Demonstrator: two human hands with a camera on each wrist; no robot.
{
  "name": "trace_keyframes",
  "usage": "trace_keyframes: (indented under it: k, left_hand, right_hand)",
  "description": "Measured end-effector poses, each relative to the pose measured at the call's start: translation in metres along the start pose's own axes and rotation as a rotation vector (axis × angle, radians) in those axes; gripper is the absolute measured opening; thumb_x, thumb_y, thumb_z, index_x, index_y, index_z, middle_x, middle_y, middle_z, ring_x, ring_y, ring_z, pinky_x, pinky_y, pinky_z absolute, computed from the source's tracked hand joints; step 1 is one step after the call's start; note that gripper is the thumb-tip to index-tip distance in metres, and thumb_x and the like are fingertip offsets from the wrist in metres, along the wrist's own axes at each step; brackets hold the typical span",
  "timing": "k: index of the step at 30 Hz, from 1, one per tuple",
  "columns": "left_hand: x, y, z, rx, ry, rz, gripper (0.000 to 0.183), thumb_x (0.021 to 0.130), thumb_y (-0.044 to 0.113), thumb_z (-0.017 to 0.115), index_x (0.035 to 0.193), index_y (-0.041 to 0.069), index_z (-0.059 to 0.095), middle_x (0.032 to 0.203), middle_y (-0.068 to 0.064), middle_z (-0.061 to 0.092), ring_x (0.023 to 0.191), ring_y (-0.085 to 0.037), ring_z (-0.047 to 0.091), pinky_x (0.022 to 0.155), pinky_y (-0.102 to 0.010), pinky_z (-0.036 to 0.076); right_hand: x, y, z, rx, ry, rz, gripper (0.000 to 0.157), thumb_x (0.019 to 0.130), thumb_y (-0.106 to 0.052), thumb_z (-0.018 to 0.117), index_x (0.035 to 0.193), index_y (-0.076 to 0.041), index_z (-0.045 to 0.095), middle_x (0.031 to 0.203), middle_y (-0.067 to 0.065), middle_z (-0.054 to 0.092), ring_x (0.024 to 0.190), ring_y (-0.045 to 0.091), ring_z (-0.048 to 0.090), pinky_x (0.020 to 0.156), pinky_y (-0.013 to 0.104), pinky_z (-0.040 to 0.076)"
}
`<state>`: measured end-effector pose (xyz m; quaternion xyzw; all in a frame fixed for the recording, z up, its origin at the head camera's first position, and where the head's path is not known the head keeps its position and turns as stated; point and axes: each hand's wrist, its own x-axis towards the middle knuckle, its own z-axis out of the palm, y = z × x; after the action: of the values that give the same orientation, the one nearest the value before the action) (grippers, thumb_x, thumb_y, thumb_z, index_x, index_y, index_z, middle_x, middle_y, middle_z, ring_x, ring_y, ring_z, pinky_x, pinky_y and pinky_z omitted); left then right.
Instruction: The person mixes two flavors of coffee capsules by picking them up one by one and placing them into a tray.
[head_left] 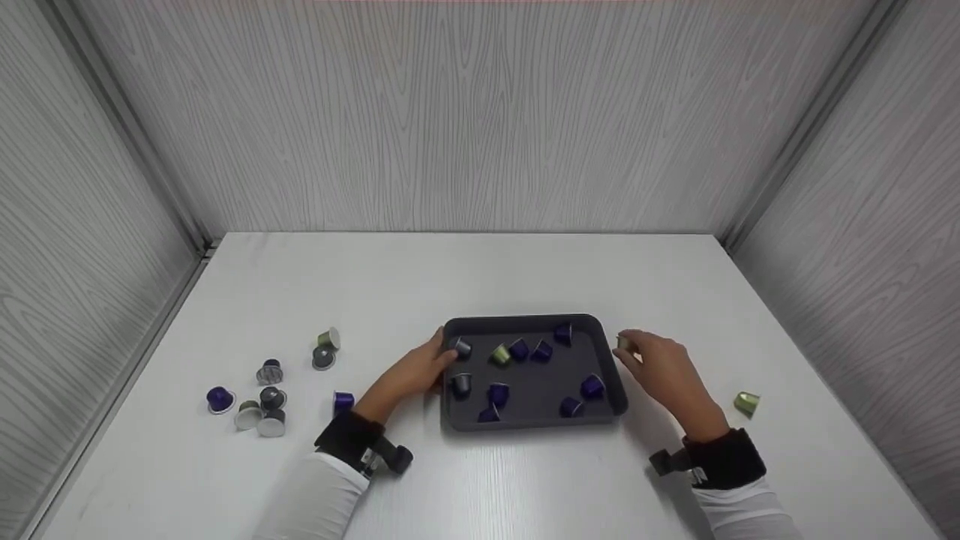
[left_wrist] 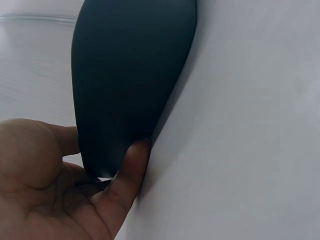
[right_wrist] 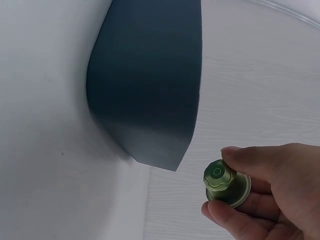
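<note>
A dark grey rectangular tray (head_left: 529, 386) lies on the white table. Inside it are several purple coffee capsules (head_left: 592, 386), two dark grey ones (head_left: 461, 385) and a green one (head_left: 500, 355). My left hand (head_left: 411, 373) grips the tray's left side, thumb over the rim; the left wrist view shows fingers (left_wrist: 131, 167) under its outer wall. Just off the tray's right side, my right hand (head_left: 667, 375) pinches a green coffee capsule (right_wrist: 220, 177) between thumb and fingers. In the right wrist view its narrow end faces the camera.
Left of the tray, several loose capsules lie scattered, among them a purple one (head_left: 220, 399), a dark grey one (head_left: 324, 358) and a purple one (head_left: 343, 402) beside my left forearm. Another green capsule (head_left: 747, 403) lies far right. Grey wood-grain panels (head_left: 465, 120) enclose the table's back and sides.
</note>
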<state>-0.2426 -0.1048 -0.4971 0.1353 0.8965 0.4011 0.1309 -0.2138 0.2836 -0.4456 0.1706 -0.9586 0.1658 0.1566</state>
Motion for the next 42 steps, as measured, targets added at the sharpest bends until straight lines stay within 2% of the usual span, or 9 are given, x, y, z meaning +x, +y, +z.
trace_keyframes:
  k: [6, 12, 16, 22, 24, 29, 35, 36, 42]
  left_hand:
    - [-0.001, -0.001, 0.0, -0.009, 0.009, 0.019, 0.062, 0.106, 0.029, 0.043, 0.155, 0.001, 0.017, 0.14, -0.029, 0.047, 0.114, -0.037, 0.056, 0.1, -0.049, 0.042]
    - [-0.001, -0.002, 0.0, -0.018, 0.007, 0.012, 0.063, 0.106, 0.029, 0.043, 0.155, 0.001, 0.015, 0.142, -0.029, 0.045, 0.116, -0.037, 0.055, 0.1, -0.049, 0.042]
    - [0.0, -0.002, 0.001, -0.015, 0.007, 0.013, 0.064, 0.106, 0.03, 0.043, 0.155, 0.001, 0.015, 0.142, -0.027, 0.046, 0.113, -0.034, 0.057, 0.099, -0.047, 0.043]
    - [-0.001, 0.0, 0.002, -0.053, -0.018, -0.021, 0.067, 0.106, 0.032, 0.042, 0.156, 0.002, 0.01, 0.138, -0.024, 0.051, 0.093, -0.027, 0.063, 0.09, -0.044, 0.048]
    - [-0.001, 0.001, 0.002, -0.059, -0.018, -0.028, 0.067, 0.106, 0.032, 0.042, 0.156, 0.001, 0.009, 0.14, -0.024, 0.049, 0.093, -0.028, 0.063, 0.09, -0.044, 0.047]
    - [-0.001, 0.001, 0.001, -0.051, -0.005, -0.013, 0.066, 0.106, 0.03, 0.042, 0.155, -0.002, 0.011, 0.142, -0.026, 0.047, 0.102, -0.03, 0.061, 0.094, -0.045, 0.045]
    - [0.0, 0.001, 0.001, -0.052, -0.009, -0.026, 0.066, 0.106, 0.031, 0.043, 0.155, 0.0, 0.011, 0.136, -0.025, 0.052, 0.082, -0.026, 0.065, 0.087, -0.043, 0.049]
    - [0.0, 0.001, 0.001, -0.053, -0.008, -0.024, 0.066, 0.106, 0.031, 0.043, 0.156, 0.001, 0.012, 0.136, -0.024, 0.052, 0.083, -0.026, 0.065, 0.087, -0.043, 0.049]
    - [-0.001, 0.002, 0.001, -0.039, 0.0, -0.003, 0.065, 0.106, 0.03, 0.043, 0.155, 0.0, 0.013, 0.144, -0.026, 0.045, 0.115, -0.033, 0.056, 0.099, -0.047, 0.043]
  right_hand:
    - [0.002, -0.007, 0.003, 0.01, -0.018, -0.009, 0.023, 0.089, -0.016, 0.073, 0.107, -0.001, 0.07, 0.082, 0.002, 0.069, 0.067, 0.016, 0.058, 0.061, 0.04, 0.05]
    - [0.004, -0.015, 0.005, 0.017, -0.045, -0.016, 0.025, 0.091, -0.021, 0.072, 0.108, -0.003, 0.07, 0.073, -0.002, 0.061, 0.061, 0.013, 0.049, 0.055, 0.034, 0.044]
    - [0.007, -0.024, 0.008, 0.025, -0.07, -0.02, 0.025, 0.092, -0.022, 0.071, 0.108, -0.003, 0.07, 0.075, 0.0, 0.063, 0.061, 0.012, 0.051, 0.055, 0.032, 0.045]
    - [0.008, -0.037, 0.014, 0.036, -0.124, -0.047, 0.026, 0.092, -0.023, 0.071, 0.109, -0.003, 0.07, 0.076, -0.002, 0.064, 0.06, 0.011, 0.05, 0.056, 0.031, 0.046]
    - [0.008, -0.042, 0.017, 0.041, -0.135, -0.054, 0.027, 0.091, -0.024, 0.072, 0.109, -0.004, 0.07, 0.075, -0.002, 0.063, 0.06, 0.01, 0.05, 0.057, 0.031, 0.047]
    - [0.007, -0.049, 0.024, 0.029, -0.176, -0.104, 0.03, 0.09, -0.024, 0.073, 0.111, -0.002, 0.07, 0.078, -0.002, 0.064, 0.064, 0.009, 0.052, 0.061, 0.032, 0.05]
    - [0.003, -0.053, 0.029, 0.024, -0.216, -0.213, 0.02, 0.09, -0.022, 0.073, 0.1, -0.006, 0.068, 0.075, -0.006, 0.058, 0.064, 0.008, 0.051, 0.059, 0.029, 0.048]
    - [0.003, -0.053, 0.03, 0.028, -0.224, -0.231, 0.019, 0.09, -0.022, 0.073, 0.099, -0.006, 0.068, 0.075, -0.006, 0.058, 0.064, 0.008, 0.051, 0.058, 0.029, 0.047]
    - [0.001, -0.057, 0.031, 0.046, -0.289, -0.277, 0.016, 0.088, -0.018, 0.074, 0.098, -0.006, 0.068, 0.081, -0.003, 0.064, 0.072, 0.01, 0.058, 0.063, 0.032, 0.051]
